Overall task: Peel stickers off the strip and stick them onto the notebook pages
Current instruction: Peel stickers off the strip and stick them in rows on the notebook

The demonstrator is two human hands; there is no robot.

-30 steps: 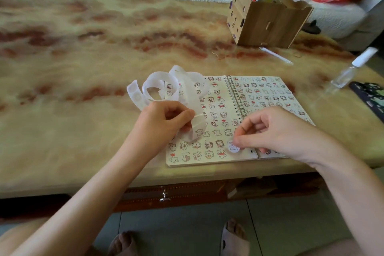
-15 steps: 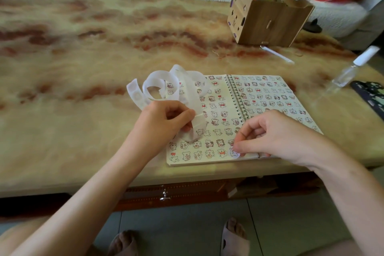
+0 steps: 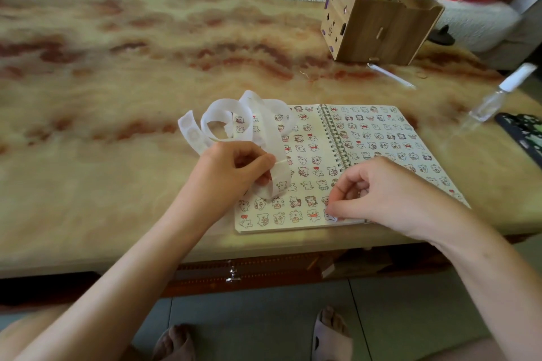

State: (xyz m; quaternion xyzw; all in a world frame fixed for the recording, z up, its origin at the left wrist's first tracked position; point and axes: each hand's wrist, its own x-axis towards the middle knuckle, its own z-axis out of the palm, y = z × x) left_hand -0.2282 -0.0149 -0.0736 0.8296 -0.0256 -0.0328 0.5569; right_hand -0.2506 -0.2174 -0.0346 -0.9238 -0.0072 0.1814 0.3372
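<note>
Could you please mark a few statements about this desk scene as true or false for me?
1. The left hand holds the sticker strip. True.
2. The notebook is closed. False: it lies open.
3. The right hand touches a sticker on the left page. True.
4. The pen box stands on the notebook. False: it stands on the table, apart from it.

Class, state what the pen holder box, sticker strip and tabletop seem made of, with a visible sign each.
Pen holder box: probably thin matt wood board; brown grain, slotted tabs.
Sticker strip: seemingly waxy translucent paper; curls in loops.
Tabletop: polished stone or imitation; cream-red veining.
</note>
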